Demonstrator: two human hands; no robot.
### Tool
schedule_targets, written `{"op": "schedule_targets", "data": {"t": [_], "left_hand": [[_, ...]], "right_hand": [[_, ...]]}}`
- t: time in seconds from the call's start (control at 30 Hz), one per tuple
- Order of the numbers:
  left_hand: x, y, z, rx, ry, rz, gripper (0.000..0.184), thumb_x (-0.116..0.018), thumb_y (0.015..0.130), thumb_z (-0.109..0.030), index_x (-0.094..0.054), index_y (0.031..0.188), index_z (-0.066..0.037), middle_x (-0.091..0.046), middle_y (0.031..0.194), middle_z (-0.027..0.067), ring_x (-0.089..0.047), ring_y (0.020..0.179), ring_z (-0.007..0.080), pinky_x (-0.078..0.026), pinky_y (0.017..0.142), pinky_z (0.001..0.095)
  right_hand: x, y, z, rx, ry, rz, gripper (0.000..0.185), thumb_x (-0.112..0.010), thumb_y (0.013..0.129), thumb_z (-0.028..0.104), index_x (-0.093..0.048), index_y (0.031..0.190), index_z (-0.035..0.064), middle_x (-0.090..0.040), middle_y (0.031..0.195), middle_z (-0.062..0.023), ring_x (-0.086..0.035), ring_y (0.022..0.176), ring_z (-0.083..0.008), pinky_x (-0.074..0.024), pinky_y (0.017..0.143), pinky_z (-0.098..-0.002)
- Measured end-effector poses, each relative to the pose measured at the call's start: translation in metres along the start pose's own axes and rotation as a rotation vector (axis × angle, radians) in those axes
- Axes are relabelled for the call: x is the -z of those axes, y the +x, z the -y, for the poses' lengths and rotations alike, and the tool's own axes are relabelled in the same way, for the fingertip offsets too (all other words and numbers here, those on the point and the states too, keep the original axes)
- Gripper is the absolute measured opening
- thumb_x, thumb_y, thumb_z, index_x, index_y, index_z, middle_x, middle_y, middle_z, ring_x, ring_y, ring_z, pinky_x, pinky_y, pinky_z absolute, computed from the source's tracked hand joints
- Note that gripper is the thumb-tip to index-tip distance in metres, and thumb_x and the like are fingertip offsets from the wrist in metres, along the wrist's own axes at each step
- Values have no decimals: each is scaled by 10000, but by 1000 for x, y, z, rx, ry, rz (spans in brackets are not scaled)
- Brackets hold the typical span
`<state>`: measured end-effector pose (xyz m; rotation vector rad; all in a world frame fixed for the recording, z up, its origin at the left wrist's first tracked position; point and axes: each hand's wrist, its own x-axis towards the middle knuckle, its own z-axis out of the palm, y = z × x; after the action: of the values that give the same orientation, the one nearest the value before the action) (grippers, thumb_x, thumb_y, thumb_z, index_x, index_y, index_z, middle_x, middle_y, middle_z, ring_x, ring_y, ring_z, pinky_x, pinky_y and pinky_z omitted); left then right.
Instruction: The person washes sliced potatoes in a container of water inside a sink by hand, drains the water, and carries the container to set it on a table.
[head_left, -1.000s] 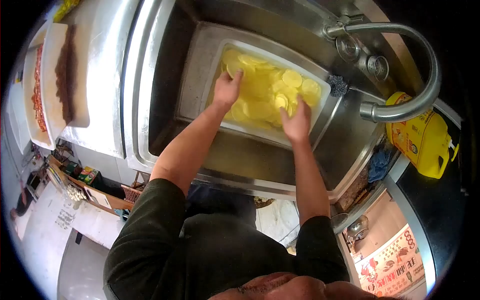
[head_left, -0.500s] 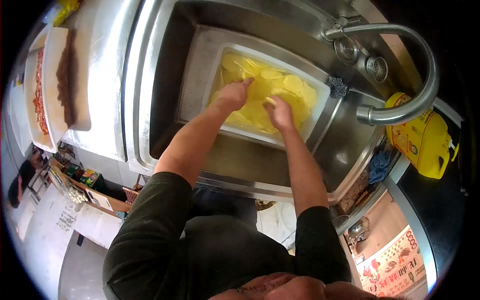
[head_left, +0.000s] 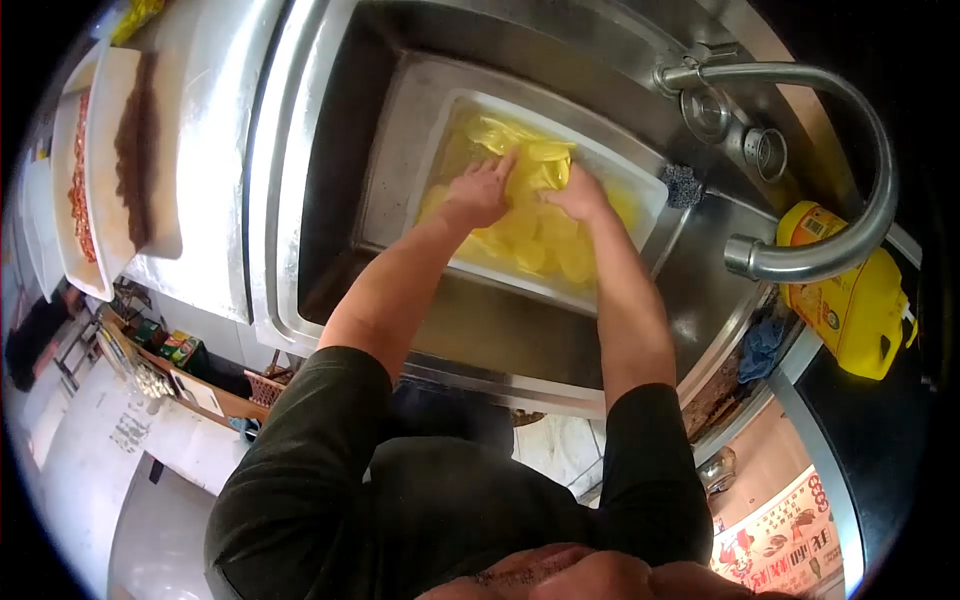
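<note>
A white rectangular tub point(head_left: 648, 205) of yellowish water stands in the sink, full of thin yellow slices point(head_left: 530, 240) that look like potato. My left hand point(head_left: 482, 190) is among the slices at the tub's left half, its fingers stretched out and apart, touching some of them. Opposite it, my right hand point(head_left: 577, 193) curls round a few slices, with the thumb toward the middle of the tub. Slices are heaped up between and beyond both hands. Part of the right fingers is hidden by slices and water.
The steel sink point(head_left: 480, 350) surrounds the tub. A curved faucet point(head_left: 880, 170) arches at the right, near a dark scouring pad point(head_left: 683, 186). A yellow jug point(head_left: 850, 310) and blue cloth point(head_left: 762, 343) are at the right. A white tray point(head_left: 95, 230) with red chopped food stands left.
My right hand has moved up and away from me in the tub, and slices are now bunched up by both hands. The left hand has shifted slightly right, its fingers more spread.
</note>
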<state>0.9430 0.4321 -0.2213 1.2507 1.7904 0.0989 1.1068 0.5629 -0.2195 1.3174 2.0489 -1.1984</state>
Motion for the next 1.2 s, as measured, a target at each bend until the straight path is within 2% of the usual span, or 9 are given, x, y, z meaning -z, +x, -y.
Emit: {"op": "schedule_targets", "data": {"t": [0.13, 0.2, 0.43, 0.63, 0.83, 0.93, 1.03, 1.07, 1.2], "left_hand": [[23, -15, -1, -196, -94, 250, 630, -614, 832, -214, -374, 1404, -102, -585, 1240, 185, -526, 1178, 344, -418, 993, 439], [8, -19, 17, -191, 73, 56, 704, -644, 823, -285, -334, 1425, -93, -503, 1330, 199, -491, 1214, 356, -384, 1030, 442], [5, -42, 19, 46, 380, -118, 794, -749, 752, -412, -389, 1366, -59, -403, 1411, 153, -468, 1242, 358, -428, 1006, 422], [3, -15, -1, 212, 102, 120, 734, -706, 788, -414, -391, 1380, -114, -421, 1415, 188, -527, 1188, 375, -483, 935, 426], [-19, 3, 37, -29, -374, -25, 497, -660, 821, -362, -568, 1212, -70, -631, 1131, 211, -595, 1069, 348, -486, 897, 436], [9, -24, 24, 37, -120, -59, 625, -680, 809, -378, -482, 1302, -49, -585, 1229, 214, -576, 1107, 364, -471, 939, 421], [10, -54, 8, 112, 260, -142, 780, -706, 790, -401, -360, 1390, -41, -531, 1304, 220, -557, 1151, 362, -450, 983, 411], [17, -51, 4, 224, 203, 119, 919, -731, 771, -413, -221, 1457, -74, -464, 1372, 222, -533, 1196, 350, -440, 1006, 415], [-12, -34, 12, 183, -151, 108, 680, -729, 764, -286, -454, 1355, -94, -588, 1230, 180, -602, 1082, 338, -485, 935, 403]], "right_hand": [[0, 2, -3, 83, 204, 162, 499, -754, 733, 286, -627, 1137, 22, -679, 1050, -173, -644, 973, -290, -479, 850, -385], [5, -13, -2, 160, 123, 244, 507, -747, 754, 288, -621, 1165, 20, -657, 1105, -191, -624, 1039, -313, -475, 888, -378], [15, -51, -54, -10, -222, -278, 797, -756, 743, 371, -431, 1366, -6, -450, 1388, -240, -416, 1302, -368, -344, 1080, -418], [-30, -25, -66, 65, 2, -358, 817, -772, 735, 344, -404, 1379, 2, -389, 1424, -249, -404, 1294, -400, -341, 1072, -451], [-24, -48, -56, -5, 514, 13, 757, -753, 764, 314, -419, 1356, -19, -389, 1414, -260, -425, 1276, -395, -379, 1038, -442], [-20, -79, -74, -32, 3, -336, 771, -746, 772, 317, -403, 1366, -32, -438, 1378, -266, -451, 1257, -392, -374, 1045, -442], [-45, -84, -83, -109, -43, -382, 815, -744, 774, 308, -354, 1395, -48, -466, 1352, -277, -469, 1240, -405, -366, 1057, -446], [-49, -77, -83, -132, -52, -345, 861, -742, 778, 315, -304, 1424, -50, -481, 1348, -251, -486, 1230, -383, -375, 1055, -421], [-67, -54, -84, -129, 650, -275, 733, -750, 775, 231, -402, 1367, -25, -553, 1267, -153, -542, 1150, -271, -416, 995, -367]]}}
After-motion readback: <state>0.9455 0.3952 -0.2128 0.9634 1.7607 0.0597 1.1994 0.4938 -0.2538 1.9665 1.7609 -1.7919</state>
